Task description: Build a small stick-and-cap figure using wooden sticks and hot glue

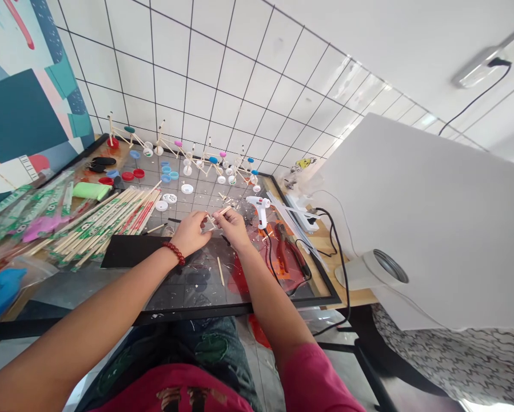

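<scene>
My left hand (191, 231) and my right hand (234, 226) meet over the middle of the glass-topped table (188, 297). Both are closed on a small frame of short wooden sticks (216, 218) held between them. A red bead bracelet (174, 252) circles my left wrist. A white hot glue gun (259, 207) stands just right of my right hand. One loose stick (220, 270) lies on the glass below my hands.
Bundles of wrapped chopsticks (106, 220) lie to the left. Bottle caps (133, 173) and stick-and-cap models (205, 160) line the back by the tiled wall. Red pliers (289, 252), cables and a power strip (302, 209) sit right, beside a white board (419, 223).
</scene>
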Demonstrator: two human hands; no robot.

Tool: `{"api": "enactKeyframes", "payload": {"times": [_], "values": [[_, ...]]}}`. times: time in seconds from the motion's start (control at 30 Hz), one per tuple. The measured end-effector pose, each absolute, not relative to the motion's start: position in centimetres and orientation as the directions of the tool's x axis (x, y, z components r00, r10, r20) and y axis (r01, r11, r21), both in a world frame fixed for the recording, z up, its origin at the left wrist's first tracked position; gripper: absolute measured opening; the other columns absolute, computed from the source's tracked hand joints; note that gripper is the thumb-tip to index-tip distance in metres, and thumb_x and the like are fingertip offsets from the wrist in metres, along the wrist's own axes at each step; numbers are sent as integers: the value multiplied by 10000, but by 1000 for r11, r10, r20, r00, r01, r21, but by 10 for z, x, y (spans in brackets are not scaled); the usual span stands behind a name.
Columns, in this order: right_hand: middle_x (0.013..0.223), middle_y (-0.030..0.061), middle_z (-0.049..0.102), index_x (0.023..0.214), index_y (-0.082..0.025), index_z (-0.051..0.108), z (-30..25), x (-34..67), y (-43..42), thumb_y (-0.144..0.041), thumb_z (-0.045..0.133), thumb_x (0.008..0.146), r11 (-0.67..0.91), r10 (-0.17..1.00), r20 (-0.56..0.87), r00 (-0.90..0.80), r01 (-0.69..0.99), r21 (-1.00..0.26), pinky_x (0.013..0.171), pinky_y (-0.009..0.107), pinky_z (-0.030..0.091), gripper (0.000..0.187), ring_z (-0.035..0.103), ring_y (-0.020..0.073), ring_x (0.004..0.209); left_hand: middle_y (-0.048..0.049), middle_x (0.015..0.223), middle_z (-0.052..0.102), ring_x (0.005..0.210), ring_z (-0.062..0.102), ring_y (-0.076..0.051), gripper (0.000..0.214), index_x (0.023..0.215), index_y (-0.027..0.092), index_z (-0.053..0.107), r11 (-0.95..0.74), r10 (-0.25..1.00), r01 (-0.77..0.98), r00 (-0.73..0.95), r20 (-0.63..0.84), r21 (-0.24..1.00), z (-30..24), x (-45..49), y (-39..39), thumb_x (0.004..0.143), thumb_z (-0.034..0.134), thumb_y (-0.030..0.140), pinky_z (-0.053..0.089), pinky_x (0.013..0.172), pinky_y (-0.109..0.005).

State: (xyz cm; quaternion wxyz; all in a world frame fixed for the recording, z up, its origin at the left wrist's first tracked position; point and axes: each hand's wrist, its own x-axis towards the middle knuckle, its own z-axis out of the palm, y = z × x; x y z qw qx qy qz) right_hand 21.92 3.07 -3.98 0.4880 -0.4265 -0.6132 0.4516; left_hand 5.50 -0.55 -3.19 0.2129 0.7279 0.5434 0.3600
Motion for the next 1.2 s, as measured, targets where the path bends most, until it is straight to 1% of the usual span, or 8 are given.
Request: {"api": "enactKeyframes", "payload": {"times": [0.17, 0.33, 0.53, 0.73, 1.03, 1.2], "values": [[696, 1, 652, 790, -235, 674, -41, 219, 31, -750, 815, 714, 217, 967, 205, -152, 61, -974, 636, 303, 500, 540, 584, 164, 661, -57, 930, 667, 899, 652, -255, 200, 956, 203, 661, -320, 944, 641, 154, 291, 698, -32, 55, -6, 766, 711, 162, 540, 832, -393], [681, 1, 650, 773, -241, 678, -42, 219, 32, -732, 829, 727, 228, 964, 216, -156, 59, -972, 621, 306, 498, 516, 570, 161, 639, -66, 938, 654, 909, 646, -251, 207, 988, 179, 656, -332, 940, 643, 165, 298, 691, -33, 55, -6, 791, 689, 127, 530, 835, -390], [689, 3, 660, 776, -238, 691, -42, 220, 32, -719, 833, 738, 237, 960, 225, -164, 57, -970, 625, 306, 513, 502, 583, 162, 648, -55, 897, 647, 860, 629, -251, 197, 913, 219, 649, -336, 938, 617, 149, 313, 712, -37, 55, -3, 743, 718, 147, 525, 800, -400], [704, 3, 669, 786, -229, 696, -43, 220, 33, -698, 814, 777, 255, 956, 241, -168, 70, -964, 631, 294, 515, 483, 585, 154, 656, -59, 925, 655, 881, 637, -251, 202, 939, 209, 651, -334, 939, 617, 153, 307, 713, -37, 54, -3, 747, 700, 173, 527, 831, -400], [700, -2, 671, 800, -229, 703, -45, 220, 33, -687, 820, 776, 238, 960, 225, -165, 62, -969, 636, 300, 527, 473, 594, 153, 644, -60, 919, 655, 877, 626, -253, 196, 927, 219, 634, -338, 938, 615, 152, 313, 713, -37, 54, -2, 753, 707, 168, 525, 815, -402], [684, -5, 664, 799, -239, 701, -45, 221, 33, -660, 827, 797, 241, 959, 227, -168, 65, -968, 638, 307, 534, 440, 609, 165, 654, -61, 923, 657, 887, 641, -261, 194, 933, 216, 643, -333, 940, 619, 153, 307, 711, -37, 54, -2, 757, 714, 173, 527, 816, -403]]}}
